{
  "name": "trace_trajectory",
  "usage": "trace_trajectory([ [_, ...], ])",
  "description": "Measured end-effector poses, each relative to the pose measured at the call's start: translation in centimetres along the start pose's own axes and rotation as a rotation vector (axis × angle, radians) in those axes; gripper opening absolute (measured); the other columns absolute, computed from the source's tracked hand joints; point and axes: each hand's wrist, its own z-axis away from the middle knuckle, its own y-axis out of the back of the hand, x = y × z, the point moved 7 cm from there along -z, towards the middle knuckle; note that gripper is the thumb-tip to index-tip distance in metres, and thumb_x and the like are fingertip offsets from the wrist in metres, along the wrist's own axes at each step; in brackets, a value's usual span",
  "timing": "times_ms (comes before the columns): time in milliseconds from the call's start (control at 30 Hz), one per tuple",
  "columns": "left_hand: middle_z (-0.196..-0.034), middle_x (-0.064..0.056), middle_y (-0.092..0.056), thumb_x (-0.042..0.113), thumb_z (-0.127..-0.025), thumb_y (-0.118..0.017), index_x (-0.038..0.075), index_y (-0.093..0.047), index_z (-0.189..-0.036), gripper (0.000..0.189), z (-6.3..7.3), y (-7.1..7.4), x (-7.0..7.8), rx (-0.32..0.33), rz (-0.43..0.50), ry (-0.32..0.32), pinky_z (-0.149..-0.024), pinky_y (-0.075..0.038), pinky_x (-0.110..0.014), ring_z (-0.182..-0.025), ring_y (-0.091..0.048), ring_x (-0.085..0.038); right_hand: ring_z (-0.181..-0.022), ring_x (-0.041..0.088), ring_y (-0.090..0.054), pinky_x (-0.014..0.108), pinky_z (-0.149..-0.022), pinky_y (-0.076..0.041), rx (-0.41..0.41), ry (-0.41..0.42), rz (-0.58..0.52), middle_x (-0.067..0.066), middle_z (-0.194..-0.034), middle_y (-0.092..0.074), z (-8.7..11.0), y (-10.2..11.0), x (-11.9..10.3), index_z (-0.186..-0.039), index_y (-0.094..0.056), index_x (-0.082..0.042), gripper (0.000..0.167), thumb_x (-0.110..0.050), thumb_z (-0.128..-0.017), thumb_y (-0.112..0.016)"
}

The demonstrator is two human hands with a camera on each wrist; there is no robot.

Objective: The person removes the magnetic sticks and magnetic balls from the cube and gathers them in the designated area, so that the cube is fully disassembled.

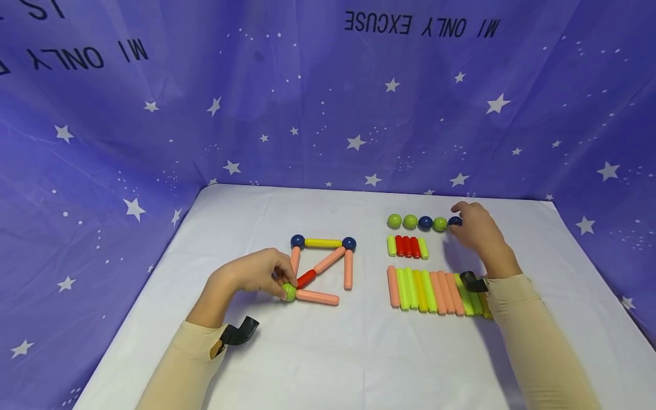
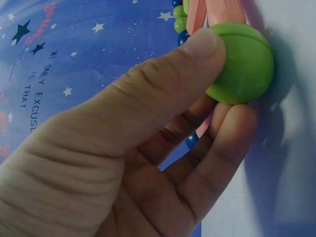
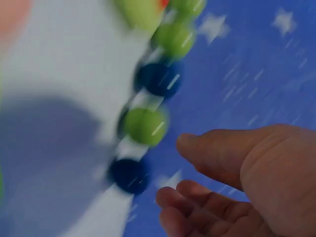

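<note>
My left hand [image 1: 258, 272] pinches a green ball [image 1: 289, 292] between thumb and fingers at the lower left corner of a rod-and-ball shape. Pink rods [image 1: 318, 298] and a red rod [image 1: 306, 278] meet near that ball. Along the top, a yellow rod [image 1: 323, 243] joins two dark blue balls [image 1: 349, 244]. My right hand [image 1: 476, 228] is beside the dark blue ball [image 1: 454, 221] at the right end of a row. In the right wrist view, a gap shows between its thumb and loosely bent fingers, and that end ball [image 3: 129, 176] looks apart from them.
Green balls [image 1: 394, 221] and a blue ball [image 1: 425, 222] continue the row leftward. Below are short red rods [image 1: 407, 246] between yellow-green ones, then a line of long rods [image 1: 421, 290], partly under the right wrist. A starry purple cloth [image 1: 328, 114] stands behind the white table [image 1: 328, 364].
</note>
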Motion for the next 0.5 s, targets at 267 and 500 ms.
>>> trace_trajectory([
  [267, -0.091, 0.004, -0.064, 0.004, -0.074, -0.084, 0.018, -0.076, -0.091, 0.024, 0.1, 0.0, 0.0, -0.001, 0.007, -0.011, -0.071, -0.052, -0.029, -0.082, -0.061, -0.017, -0.081, 0.026, -0.058, 0.042, -0.072, -0.051, 0.026, 0.239, -0.077, 0.013, -0.095, -0.063, 4.5, -2.6, -11.4, -0.125, -0.058, 0.0, 0.037, -0.019, -0.093, -0.063],
  [500, -0.091, 0.004, -0.064, 0.004, -0.074, -0.084, 0.017, -0.076, -0.092, 0.024, 0.1, -0.1, 0.2, -0.006, 0.009, -0.023, -0.071, -0.052, -0.029, -0.082, -0.061, -0.016, -0.058, 0.012, -0.052, 0.028, -0.053, -0.045, -0.088, 0.295, -0.066, -0.002, -0.077, -0.058, 7.4, -8.2, -18.7, -0.118, -0.06, -0.008, 0.033, -0.027, -0.091, -0.067],
])
